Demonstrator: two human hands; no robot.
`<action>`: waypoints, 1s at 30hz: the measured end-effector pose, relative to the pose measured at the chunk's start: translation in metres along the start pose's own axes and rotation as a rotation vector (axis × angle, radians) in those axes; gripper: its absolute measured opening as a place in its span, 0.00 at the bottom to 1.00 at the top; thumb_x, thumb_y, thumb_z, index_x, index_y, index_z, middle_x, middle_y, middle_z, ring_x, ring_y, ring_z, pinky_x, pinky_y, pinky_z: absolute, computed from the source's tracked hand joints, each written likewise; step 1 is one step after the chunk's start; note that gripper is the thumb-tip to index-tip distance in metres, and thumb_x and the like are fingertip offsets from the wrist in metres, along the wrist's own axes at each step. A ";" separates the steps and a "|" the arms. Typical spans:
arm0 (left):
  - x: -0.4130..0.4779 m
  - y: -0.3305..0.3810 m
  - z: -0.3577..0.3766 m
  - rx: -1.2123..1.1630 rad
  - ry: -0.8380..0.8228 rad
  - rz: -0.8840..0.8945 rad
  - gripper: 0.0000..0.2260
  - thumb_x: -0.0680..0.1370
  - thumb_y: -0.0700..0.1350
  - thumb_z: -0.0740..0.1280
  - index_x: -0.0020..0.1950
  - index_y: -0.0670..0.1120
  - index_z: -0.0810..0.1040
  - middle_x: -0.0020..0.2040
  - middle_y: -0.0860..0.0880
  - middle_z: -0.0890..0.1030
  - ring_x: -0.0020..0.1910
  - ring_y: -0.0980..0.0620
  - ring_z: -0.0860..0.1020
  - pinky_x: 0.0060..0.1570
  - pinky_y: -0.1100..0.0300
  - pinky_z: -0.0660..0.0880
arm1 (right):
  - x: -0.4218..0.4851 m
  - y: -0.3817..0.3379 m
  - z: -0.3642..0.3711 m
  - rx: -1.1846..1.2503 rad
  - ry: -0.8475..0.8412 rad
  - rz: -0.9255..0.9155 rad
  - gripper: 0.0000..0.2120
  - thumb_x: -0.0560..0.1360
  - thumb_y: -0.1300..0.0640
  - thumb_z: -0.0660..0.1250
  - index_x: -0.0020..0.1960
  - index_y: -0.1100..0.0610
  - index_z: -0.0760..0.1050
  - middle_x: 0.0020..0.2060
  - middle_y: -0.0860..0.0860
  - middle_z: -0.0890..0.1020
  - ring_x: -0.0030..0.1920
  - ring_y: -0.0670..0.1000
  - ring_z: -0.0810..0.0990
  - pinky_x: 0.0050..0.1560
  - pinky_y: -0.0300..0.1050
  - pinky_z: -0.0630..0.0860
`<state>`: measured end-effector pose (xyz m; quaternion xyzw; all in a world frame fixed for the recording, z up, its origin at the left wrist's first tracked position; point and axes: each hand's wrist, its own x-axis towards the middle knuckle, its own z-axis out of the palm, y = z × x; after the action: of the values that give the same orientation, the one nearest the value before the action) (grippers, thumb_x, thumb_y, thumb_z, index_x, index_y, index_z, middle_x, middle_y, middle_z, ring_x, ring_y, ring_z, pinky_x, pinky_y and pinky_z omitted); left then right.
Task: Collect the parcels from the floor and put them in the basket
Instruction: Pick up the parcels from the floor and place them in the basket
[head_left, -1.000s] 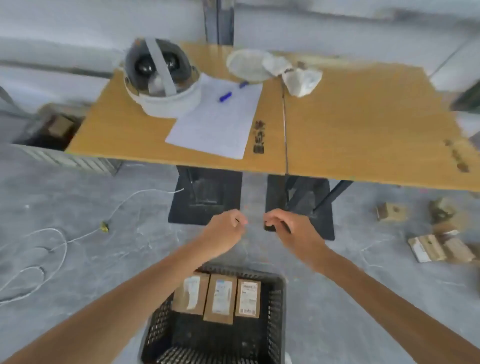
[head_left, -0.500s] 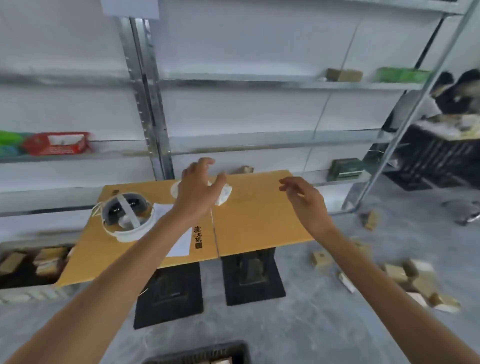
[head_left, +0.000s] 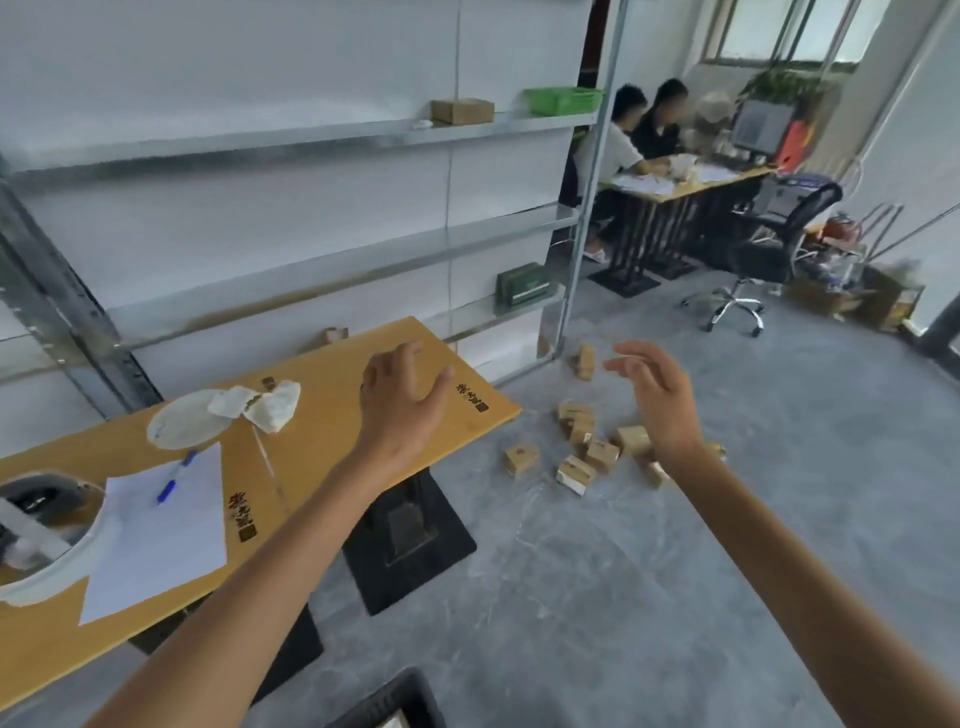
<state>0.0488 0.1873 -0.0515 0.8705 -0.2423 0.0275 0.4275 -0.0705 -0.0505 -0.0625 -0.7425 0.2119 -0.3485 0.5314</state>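
Both grips, left hand (head_left: 400, 397) and right hand (head_left: 657, 392), hang loosely spread, holding nothing, above parcels (head_left: 587, 447).

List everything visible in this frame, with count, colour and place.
parcels: about ten, brown, scattered on the floor right of the table
basket: one, black, bottom edge, mostly cut off
table: one, yellow-brown wood, left
paper sheet: one, white, on the table
pen: one, blue, on the paper sheet
headset: one, white and grey, table's left end
office chair: one, black, far right
left hand: open, above the table
right hand: open, above the parcels
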 end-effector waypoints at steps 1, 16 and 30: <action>0.005 0.007 0.014 -0.009 -0.015 0.012 0.22 0.78 0.56 0.59 0.69 0.50 0.63 0.69 0.46 0.65 0.70 0.48 0.58 0.69 0.44 0.60 | 0.007 0.008 -0.015 0.013 0.046 0.029 0.11 0.80 0.61 0.56 0.52 0.52 0.75 0.44 0.49 0.82 0.49 0.52 0.80 0.44 0.40 0.73; 0.123 0.106 0.263 -0.040 -0.222 -0.017 0.21 0.79 0.56 0.57 0.70 0.49 0.64 0.69 0.48 0.65 0.71 0.50 0.58 0.70 0.51 0.59 | 0.174 0.143 -0.203 0.079 0.223 0.292 0.10 0.81 0.58 0.55 0.52 0.55 0.74 0.44 0.55 0.81 0.48 0.52 0.78 0.42 0.41 0.71; 0.245 0.091 0.337 -0.031 -0.259 -0.077 0.19 0.79 0.54 0.58 0.68 0.50 0.66 0.69 0.47 0.67 0.70 0.49 0.61 0.67 0.51 0.62 | 0.269 0.204 -0.228 0.055 0.199 0.393 0.11 0.81 0.61 0.55 0.55 0.59 0.75 0.42 0.56 0.81 0.42 0.46 0.80 0.44 0.39 0.72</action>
<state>0.1701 -0.2126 -0.1355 0.8688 -0.2620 -0.1053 0.4068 -0.0489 -0.4518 -0.1311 -0.6342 0.3943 -0.3156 0.5854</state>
